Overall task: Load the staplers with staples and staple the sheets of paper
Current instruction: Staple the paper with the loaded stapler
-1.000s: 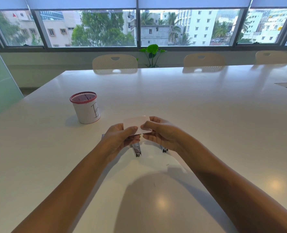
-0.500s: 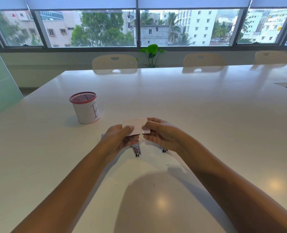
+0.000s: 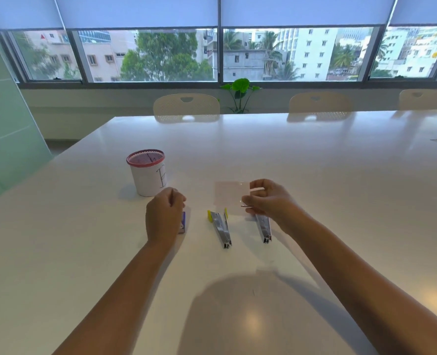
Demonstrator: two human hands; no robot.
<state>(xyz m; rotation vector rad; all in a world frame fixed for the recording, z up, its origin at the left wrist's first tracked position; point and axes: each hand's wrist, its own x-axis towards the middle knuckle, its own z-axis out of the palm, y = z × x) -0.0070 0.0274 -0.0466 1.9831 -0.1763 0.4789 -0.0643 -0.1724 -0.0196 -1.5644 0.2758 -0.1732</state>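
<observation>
Now the two hands have parted. Half a second earlier both pinched the small white sheet of paper [image 3: 229,198] together above the staplers; at this moment only the right hand [image 3: 268,201] grips it, thumb and fingers closed on its right edge, holding it up just above the tabletop [image 3: 314,175]. The left hand [image 3: 164,216] has let go and dropped to the left of the yellow stapler [image 3: 220,226], curled loosely over a small blue box [image 3: 183,222], likely the staples; whether it actually grasps the box cannot be told, since the hand covers most of it.

With the hands apart, both staplers show. The yellow stapler lies flat on the tabletop with its metal rail pointing toward the person. A second stapler [image 3: 263,228] lies just to its right, its far end hidden under the right hand and the paper.

Farther off, beyond the left hand and left of the yellow stapler, stands a white mesh cup [image 3: 148,175] with a red rim.

The shift suggests the person is turning from handling paper to loading: the left hand seems headed for staples, while the paper waits in the right.
</observation>
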